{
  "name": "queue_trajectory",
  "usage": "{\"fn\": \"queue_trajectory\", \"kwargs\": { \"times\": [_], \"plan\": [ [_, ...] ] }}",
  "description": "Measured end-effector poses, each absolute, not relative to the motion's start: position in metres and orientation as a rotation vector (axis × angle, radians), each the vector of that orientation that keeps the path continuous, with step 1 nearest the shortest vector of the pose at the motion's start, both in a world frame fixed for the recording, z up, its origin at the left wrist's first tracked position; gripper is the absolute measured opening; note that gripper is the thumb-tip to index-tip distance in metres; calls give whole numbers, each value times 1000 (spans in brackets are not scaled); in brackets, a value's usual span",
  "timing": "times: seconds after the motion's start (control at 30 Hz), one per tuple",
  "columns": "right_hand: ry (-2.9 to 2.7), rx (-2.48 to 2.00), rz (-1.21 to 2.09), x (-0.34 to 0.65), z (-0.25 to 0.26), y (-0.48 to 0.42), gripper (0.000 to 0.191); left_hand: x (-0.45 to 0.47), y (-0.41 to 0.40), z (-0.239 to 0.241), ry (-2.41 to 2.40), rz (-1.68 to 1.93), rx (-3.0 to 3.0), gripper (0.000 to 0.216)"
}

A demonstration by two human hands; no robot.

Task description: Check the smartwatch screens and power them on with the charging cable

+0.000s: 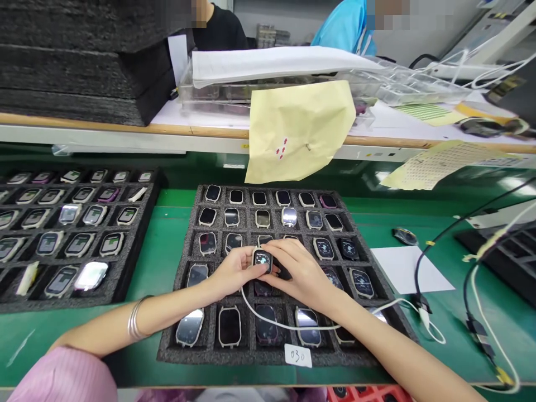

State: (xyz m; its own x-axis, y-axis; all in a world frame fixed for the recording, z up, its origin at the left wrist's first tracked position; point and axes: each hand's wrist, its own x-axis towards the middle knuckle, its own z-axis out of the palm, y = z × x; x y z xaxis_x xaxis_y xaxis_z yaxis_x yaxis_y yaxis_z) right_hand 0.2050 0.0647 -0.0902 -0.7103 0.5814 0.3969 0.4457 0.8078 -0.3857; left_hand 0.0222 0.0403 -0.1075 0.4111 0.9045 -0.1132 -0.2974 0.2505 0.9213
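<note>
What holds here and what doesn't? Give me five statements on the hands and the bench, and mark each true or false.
1. The left hand and right hand hold one watch between them. True.
2. The watch's screen is dark. False: it is lit.
3. The bracelet is on the right arm. False: it is on the left arm.
4. The tag at the near edge of the middle tray reads 030. True.
5. The white sheet lies to the left of the middle tray. False: it lies to the right.
</note>
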Motion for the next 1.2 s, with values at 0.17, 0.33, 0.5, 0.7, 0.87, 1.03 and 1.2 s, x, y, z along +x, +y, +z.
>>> {"fn": "queue_trajectory", "kwargs": {
  "times": [0.17,0.33,0.5,0.7,0.87,1.03,1.2],
  "plan": [
    [-2412,-789,486,206,-99,60,39,21,36,-110,740,904,964,26],
    [-2390,-780,534,205,-99,58,42,20,33,-110,742,908,953,27],
    [-2387,-750,522,206,-96,52,41,20,27,-107,724,904,996,24],
    [-2399,-637,364,208,-85,38,40,18,15,-106,683,888,1070,17],
    [-2417,-622,329,211,-79,24,40,20,-1,-95,729,814,1033,19],
    [-2427,-709,435,212,-76,10,41,22,-15,-90,753,719,910,25],
    [-2444,-822,538,210,-72,3,34,25,-19,-96,759,684,895,29]
  ]
}}
